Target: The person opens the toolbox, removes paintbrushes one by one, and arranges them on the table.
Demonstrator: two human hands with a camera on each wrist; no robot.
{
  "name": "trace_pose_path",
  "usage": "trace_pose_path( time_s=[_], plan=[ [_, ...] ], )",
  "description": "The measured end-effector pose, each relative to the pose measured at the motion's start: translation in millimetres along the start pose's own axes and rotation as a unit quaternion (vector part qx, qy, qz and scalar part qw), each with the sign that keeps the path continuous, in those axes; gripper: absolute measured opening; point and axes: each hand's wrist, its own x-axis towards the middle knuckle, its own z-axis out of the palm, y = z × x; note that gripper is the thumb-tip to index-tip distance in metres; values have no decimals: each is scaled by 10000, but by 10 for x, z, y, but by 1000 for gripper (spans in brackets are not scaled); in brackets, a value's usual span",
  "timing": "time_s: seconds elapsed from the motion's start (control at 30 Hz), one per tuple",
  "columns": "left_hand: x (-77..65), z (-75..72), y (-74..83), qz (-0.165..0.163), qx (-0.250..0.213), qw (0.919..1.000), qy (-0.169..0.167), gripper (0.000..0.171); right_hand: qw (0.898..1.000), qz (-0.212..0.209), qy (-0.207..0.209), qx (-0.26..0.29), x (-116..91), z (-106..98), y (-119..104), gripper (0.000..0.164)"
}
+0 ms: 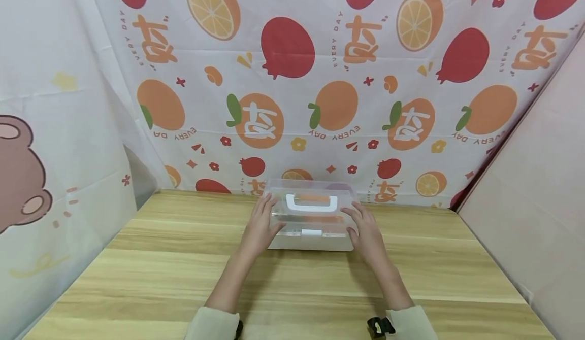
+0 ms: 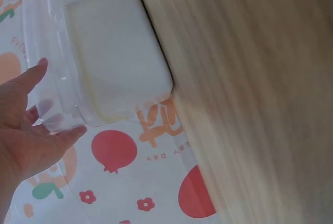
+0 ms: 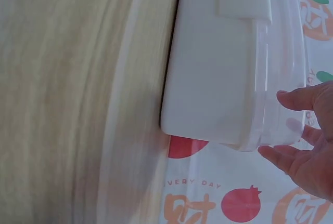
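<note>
On the pale wood-grain desk (image 1: 315,289), before a white fruit-printed cloth (image 1: 292,94) reading "EVERY DAY", stands a rectangular white plastic box (image 1: 311,243) with a clear lid (image 1: 313,223). The left hand (image 1: 260,227) and right hand (image 1: 368,232), loosely spread, touch the lid's opposite ends.

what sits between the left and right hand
The white box, with its clear lid and white handle, sits between left hand and right hand in the head view.

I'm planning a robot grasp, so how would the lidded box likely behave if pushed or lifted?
The box looks like moulded plastic, so probably stiff. Sitting flat on the table, it would likely slide, not roll. The clear lid looks smooth, so may be slippery.
</note>
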Motion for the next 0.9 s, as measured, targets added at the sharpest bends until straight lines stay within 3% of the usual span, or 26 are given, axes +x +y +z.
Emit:
trace_pose_path(
  time_s=[0.4,0.73,0.9],
  plan=[
    [-110,-111,129,-160,83,9997,-180,62,10000,19,-45,42,-86,-91,-80,50],
    [-184,-210,172,-75,235,9991,-339,59,9987,353,-301,213,-113,-226,-122,37],
    [-190,-243,181,52,275,9991,-328,57,9986,323,-398,158,-126,-291,-140,33]
  ],
)
